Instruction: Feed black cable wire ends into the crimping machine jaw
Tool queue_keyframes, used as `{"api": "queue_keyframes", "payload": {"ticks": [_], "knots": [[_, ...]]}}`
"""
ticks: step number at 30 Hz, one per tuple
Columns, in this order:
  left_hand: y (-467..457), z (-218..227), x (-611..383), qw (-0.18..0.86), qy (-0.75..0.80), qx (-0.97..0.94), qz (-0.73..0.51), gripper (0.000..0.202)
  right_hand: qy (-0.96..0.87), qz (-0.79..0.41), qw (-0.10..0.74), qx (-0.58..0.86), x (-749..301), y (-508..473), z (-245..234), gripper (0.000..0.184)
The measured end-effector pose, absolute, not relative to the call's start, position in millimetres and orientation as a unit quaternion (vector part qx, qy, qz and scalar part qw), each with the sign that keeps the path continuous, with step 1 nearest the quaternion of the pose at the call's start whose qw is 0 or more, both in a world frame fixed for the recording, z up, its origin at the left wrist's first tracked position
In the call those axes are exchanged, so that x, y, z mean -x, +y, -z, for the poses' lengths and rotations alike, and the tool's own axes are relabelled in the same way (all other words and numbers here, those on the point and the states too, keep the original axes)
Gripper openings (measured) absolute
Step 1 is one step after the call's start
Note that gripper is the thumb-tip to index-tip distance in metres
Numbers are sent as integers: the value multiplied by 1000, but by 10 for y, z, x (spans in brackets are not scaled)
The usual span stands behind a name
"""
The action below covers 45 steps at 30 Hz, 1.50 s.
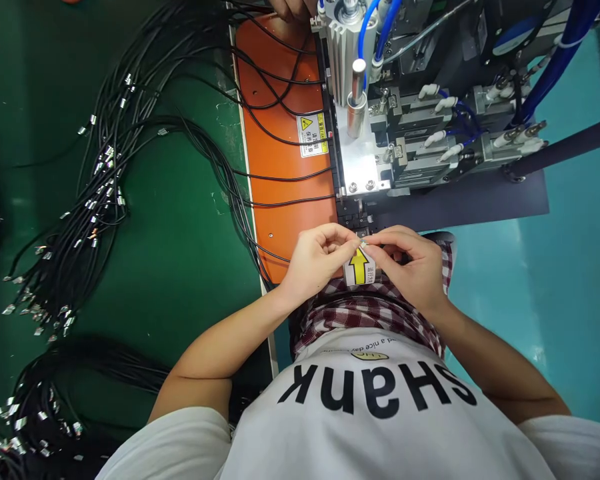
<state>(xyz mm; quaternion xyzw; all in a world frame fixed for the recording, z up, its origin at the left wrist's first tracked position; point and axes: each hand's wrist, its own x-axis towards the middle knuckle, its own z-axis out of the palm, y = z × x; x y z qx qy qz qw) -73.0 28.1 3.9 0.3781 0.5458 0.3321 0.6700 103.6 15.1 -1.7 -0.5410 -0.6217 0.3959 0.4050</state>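
Note:
My left hand (pixel 320 259) is closed in a pinch, thumb and forefinger meeting at a small pale cable connector (pixel 363 244). From the other side my right hand (pixel 411 264) pinches the same small piece with its fingertips. Its fine detail is too small to make out. A black cable (pixel 274 255) runs across the orange plate and passes under my left hand. Just below the fingertips is a white label (pixel 359 268) with a yellow arrow. Both hands are at the near end of the machine's dark track (pixel 356 221).
Several black cables cross the orange plate (pixel 290 220) into the track. A metal press with an air cylinder (pixel 350 67) and blue hoses stands ahead. Large cable bundles (pixel 105 173) lie on the green table (pixel 180 220) at left. Another person's hand (pixel 293 8) shows at the top.

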Motion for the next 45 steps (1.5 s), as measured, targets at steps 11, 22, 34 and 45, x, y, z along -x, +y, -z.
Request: {"api": "queue_keyframes", "payload": {"ticks": [11,22,34,45], "knots": [[277,-48,723,659,538,-410,-330,34,-572,-466,376,561,-1026,193,26,12],[209,208,922,306,425,-797,-300,18,-527,-504,347,590,-1236,196,176,15],[663,525,889,235,416,-826,-298,28,-437,-562,390,583,-1216,678,592,19],[685,517,890,228,417,-831,-289,29,-419,-579,383,585,-1221,701,594,20]]}}
